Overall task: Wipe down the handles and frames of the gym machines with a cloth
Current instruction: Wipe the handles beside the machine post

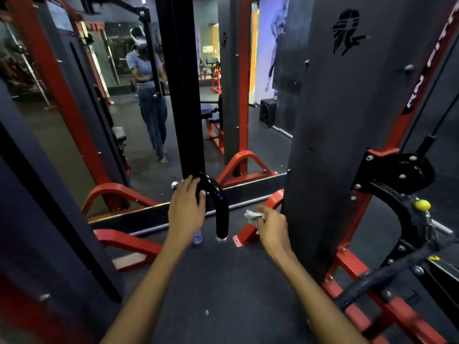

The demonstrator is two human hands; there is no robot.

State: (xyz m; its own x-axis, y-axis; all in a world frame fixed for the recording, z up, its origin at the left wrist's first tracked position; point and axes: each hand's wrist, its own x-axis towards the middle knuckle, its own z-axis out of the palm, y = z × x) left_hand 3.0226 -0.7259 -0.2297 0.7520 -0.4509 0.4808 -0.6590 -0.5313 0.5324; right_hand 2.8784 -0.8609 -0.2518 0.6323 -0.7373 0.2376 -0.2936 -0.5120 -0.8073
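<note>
Head view. Left hand (186, 204) grips the glossy black curved metal handle (218, 207) hanging at the foot of the tall black upright post (181, 90); its fingers (192, 183) curl over the top of the bend, thumb pressed on the near side. Right hand (272, 228) is just right of the handle, not touching it, fingers curled and pinching a small crumpled white cloth (253, 216) that pokes out toward the handle.

Step in hand, as I judge it: steadying the handle with one hand so the other can wipe it. The next move calls for bringing the cloth across onto the black curve and running it down to the chrome end cap, while the left hand keeps the handle from swinging (it hangs free, so it may twist away under pressure).

Counts: one cloth; one curved handle in hand; one long dark straight bar (387, 271) low on the right by the black pulley bracket (397, 172); one small yellow ball knob (422, 205); one clear plastic bottle (197, 237) on the dark rubber floor (223, 281), partly hidden behind the left wrist. Red steel frame feet (246, 162) stand along the wall mirror (139, 108), which shows a person's reflection.
</note>
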